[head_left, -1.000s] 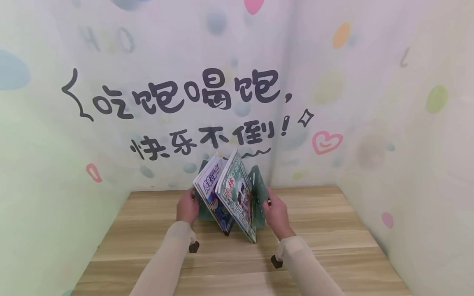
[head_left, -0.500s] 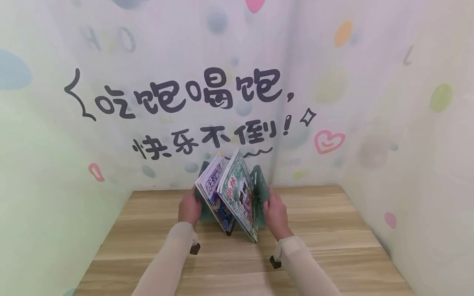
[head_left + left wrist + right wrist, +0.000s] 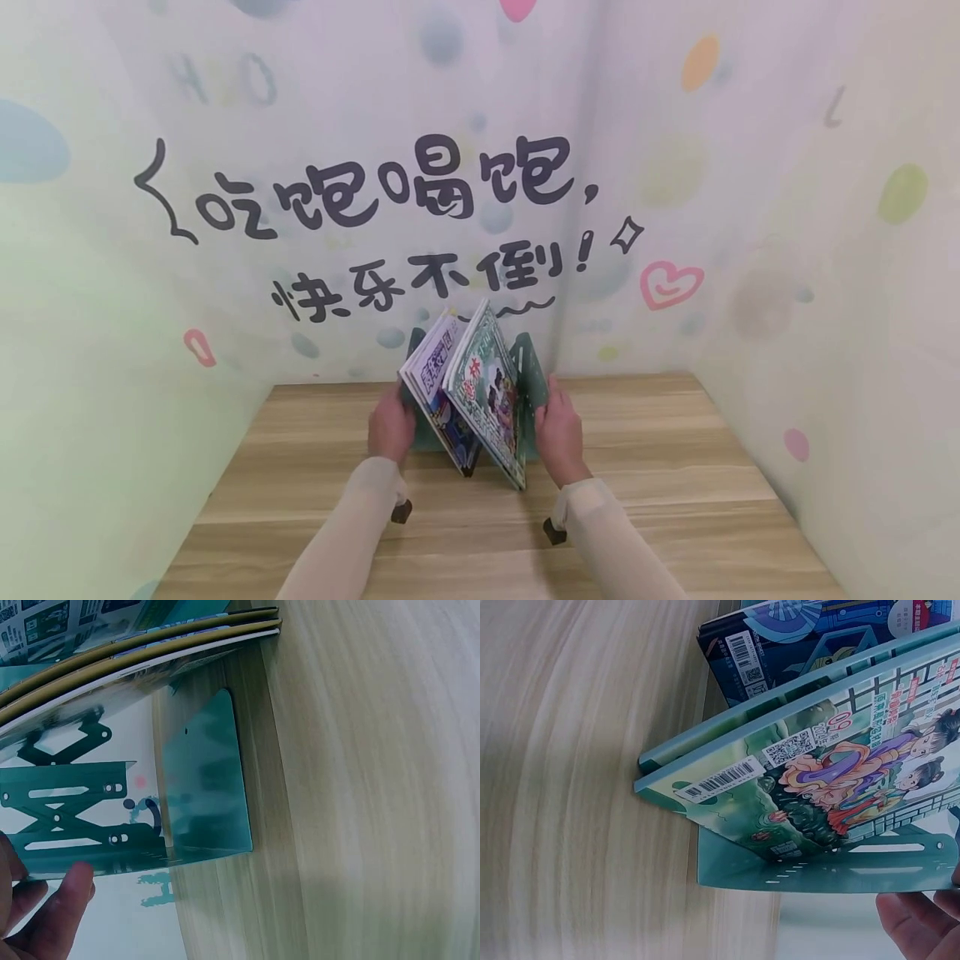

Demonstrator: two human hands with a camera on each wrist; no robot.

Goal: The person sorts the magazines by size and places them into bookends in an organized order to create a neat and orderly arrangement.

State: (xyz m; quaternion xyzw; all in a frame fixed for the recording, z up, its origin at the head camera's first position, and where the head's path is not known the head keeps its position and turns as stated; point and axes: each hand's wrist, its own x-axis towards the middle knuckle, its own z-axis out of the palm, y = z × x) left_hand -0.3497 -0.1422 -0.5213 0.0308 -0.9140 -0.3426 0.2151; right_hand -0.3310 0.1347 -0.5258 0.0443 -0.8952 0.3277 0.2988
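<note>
A green metal expandable bookend (image 3: 531,371) stands on the table, with magazines leaning between its two side panels. My left hand (image 3: 392,425) grips its left panel at the outer edge; thumb and fingers show in the left wrist view beside the slotted green metal (image 3: 67,780). On the opposite side my right hand (image 3: 561,433) pinches the right panel (image 3: 840,876), its fingers partly cut off by the frame. Purple-and-blue magazines (image 3: 435,367) tilt on the left. Green-covered magazines (image 3: 487,392) lean on the right, their lower corners jutting toward me. The magazines hide much of the bookend's middle.
The wood-grain table (image 3: 675,483) reaches back to a pale wall (image 3: 300,100) printed with dark characters and coloured shapes. Side walls (image 3: 862,333) border the table on the left and right.
Both hands keep their hold on the bookend. My wrists have come slightly closer together, and the whole scene has shifted a little to the right in the head view.
</note>
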